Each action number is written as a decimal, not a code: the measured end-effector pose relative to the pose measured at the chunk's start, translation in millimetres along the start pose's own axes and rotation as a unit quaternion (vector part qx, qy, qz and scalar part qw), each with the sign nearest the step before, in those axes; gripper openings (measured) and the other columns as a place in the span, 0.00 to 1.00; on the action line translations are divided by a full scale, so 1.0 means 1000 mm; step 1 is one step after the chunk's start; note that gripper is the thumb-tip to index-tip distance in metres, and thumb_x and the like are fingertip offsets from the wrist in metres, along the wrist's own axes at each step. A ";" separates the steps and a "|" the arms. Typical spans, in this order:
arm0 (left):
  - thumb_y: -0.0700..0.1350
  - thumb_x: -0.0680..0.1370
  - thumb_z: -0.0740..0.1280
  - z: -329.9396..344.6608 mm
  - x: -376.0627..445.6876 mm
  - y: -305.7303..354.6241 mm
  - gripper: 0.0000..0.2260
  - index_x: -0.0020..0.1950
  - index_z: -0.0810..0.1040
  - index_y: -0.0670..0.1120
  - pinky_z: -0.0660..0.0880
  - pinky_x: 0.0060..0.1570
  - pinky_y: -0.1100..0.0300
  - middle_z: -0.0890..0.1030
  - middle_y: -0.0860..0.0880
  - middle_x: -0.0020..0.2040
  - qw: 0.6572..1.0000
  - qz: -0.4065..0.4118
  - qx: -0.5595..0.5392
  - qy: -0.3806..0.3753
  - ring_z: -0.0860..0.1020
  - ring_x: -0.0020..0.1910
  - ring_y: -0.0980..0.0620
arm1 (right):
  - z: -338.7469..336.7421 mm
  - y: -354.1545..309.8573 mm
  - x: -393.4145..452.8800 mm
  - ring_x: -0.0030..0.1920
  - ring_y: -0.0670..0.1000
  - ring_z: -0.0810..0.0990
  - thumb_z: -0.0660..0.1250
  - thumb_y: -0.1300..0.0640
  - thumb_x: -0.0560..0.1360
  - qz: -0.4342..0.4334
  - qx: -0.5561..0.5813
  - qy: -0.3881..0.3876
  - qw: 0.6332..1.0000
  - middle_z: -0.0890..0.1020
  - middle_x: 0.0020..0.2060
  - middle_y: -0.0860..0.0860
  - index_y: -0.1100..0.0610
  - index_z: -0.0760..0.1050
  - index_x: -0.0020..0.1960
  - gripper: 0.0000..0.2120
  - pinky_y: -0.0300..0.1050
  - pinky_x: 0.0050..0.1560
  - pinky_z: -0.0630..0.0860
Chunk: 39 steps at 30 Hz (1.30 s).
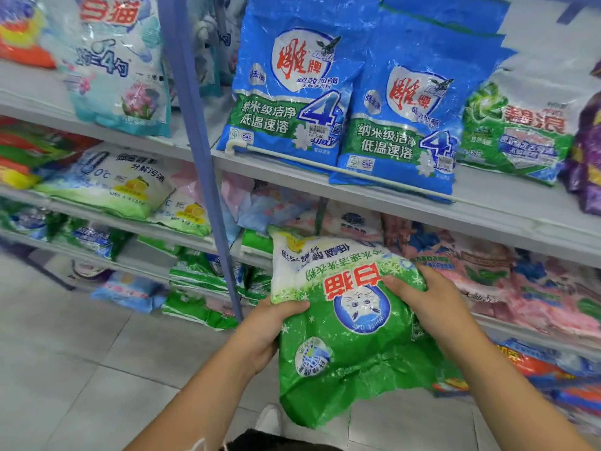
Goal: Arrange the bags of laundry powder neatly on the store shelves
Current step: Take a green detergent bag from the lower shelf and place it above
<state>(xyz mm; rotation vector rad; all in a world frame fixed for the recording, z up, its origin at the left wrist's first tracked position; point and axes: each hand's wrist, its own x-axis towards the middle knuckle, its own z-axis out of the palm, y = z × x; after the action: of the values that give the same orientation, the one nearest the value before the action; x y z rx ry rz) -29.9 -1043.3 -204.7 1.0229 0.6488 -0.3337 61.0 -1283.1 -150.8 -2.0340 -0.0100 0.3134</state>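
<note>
Both hands, left hand (266,330) and right hand (432,307), grip the green-white powder bag (348,323) by its side edges near the shelf (422,206) front edge; likely soft, slumping, slick film.

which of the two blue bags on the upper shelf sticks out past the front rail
The right-hand blue bag: its bottom edge hangs over the white rail at the shelf front. The taller left-hand blue bag stands behind that rail.

Head view – looks down, close on shelves (406,203) – floor (81,369)
</note>
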 end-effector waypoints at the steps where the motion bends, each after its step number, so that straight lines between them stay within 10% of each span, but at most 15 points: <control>1: 0.35 0.76 0.71 0.001 -0.009 0.000 0.14 0.62 0.79 0.40 0.79 0.59 0.44 0.87 0.39 0.52 1.000 0.006 0.002 0.012 0.86 0.51 0.39 | -0.001 -0.001 -0.007 0.64 0.52 0.79 0.76 0.41 0.70 -0.003 0.003 0.000 1.000 0.78 0.68 0.49 0.54 0.72 0.73 0.36 0.49 0.64 0.74; 6: 0.36 0.76 0.70 0.003 -0.062 -0.008 0.14 0.62 0.78 0.41 0.79 0.59 0.40 0.86 0.37 0.52 0.997 0.040 0.003 0.069 0.85 0.51 0.36 | -0.002 -0.003 -0.034 0.44 0.46 0.87 0.78 0.41 0.69 0.000 0.059 -0.049 0.997 0.86 0.47 0.41 0.47 0.79 0.56 0.20 0.51 0.50 0.84; 15: 0.38 0.77 0.69 -0.022 -0.146 -0.022 0.15 0.63 0.77 0.44 0.79 0.58 0.39 0.86 0.37 0.53 0.985 0.076 -0.008 0.155 0.84 0.52 0.34 | 0.038 -0.015 -0.067 0.62 0.52 0.82 0.74 0.23 0.57 -0.043 0.071 -0.124 0.989 0.81 0.65 0.45 0.46 0.74 0.70 0.48 0.59 0.64 0.78; 23: 0.36 0.78 0.67 -0.086 -0.174 -0.012 0.11 0.60 0.78 0.44 0.79 0.56 0.40 0.86 0.35 0.52 0.976 0.088 -0.060 0.192 0.84 0.50 0.34 | 0.111 -0.054 -0.072 0.54 0.50 0.86 0.77 0.28 0.57 -0.041 0.077 -0.186 0.979 0.84 0.59 0.44 0.46 0.77 0.65 0.41 0.57 0.58 0.81; 27: 0.36 0.78 0.67 -0.139 -0.180 0.007 0.12 0.61 0.78 0.42 0.81 0.50 0.45 0.86 0.35 0.52 0.973 0.095 -0.071 0.197 0.85 0.48 0.35 | 0.164 -0.085 -0.070 0.47 0.45 0.86 0.78 0.42 0.69 -0.053 0.069 -0.213 0.973 0.85 0.46 0.37 0.41 0.78 0.49 0.13 0.49 0.53 0.83; 31: 0.36 0.78 0.67 -0.212 -0.188 0.041 0.12 0.61 0.78 0.43 0.81 0.47 0.47 0.86 0.36 0.52 0.972 0.109 -0.069 0.194 0.85 0.46 0.36 | 0.235 -0.118 -0.067 0.42 0.37 0.84 0.78 0.44 0.70 -0.058 0.062 -0.214 0.973 0.82 0.41 0.32 0.41 0.76 0.46 0.11 0.39 0.45 0.79; 35: 0.37 0.78 0.67 -0.277 -0.195 0.073 0.11 0.60 0.78 0.44 0.82 0.46 0.48 0.86 0.37 0.51 0.974 0.120 -0.056 0.186 0.86 0.45 0.37 | 0.299 -0.149 -0.068 0.68 0.50 0.76 0.76 0.27 0.60 -0.083 0.038 -0.191 0.977 0.75 0.71 0.45 0.48 0.70 0.74 0.48 0.56 0.71 0.72; 39: 0.37 0.79 0.67 -0.328 -0.195 0.101 0.11 0.61 0.78 0.44 0.81 0.51 0.46 0.86 0.38 0.52 0.974 0.120 -0.051 0.183 0.85 0.49 0.36 | 0.344 -0.181 -0.066 0.72 0.53 0.71 0.74 0.28 0.61 -0.097 0.018 -0.176 0.979 0.70 0.75 0.50 0.52 0.66 0.78 0.52 0.58 0.73 0.67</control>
<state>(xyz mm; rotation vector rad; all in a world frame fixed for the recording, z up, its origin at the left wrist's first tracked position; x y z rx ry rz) -236.2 -715.7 -128.7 1.0611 0.8528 0.1041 -57.2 -907.8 -127.4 -1.9010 -0.4172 0.5412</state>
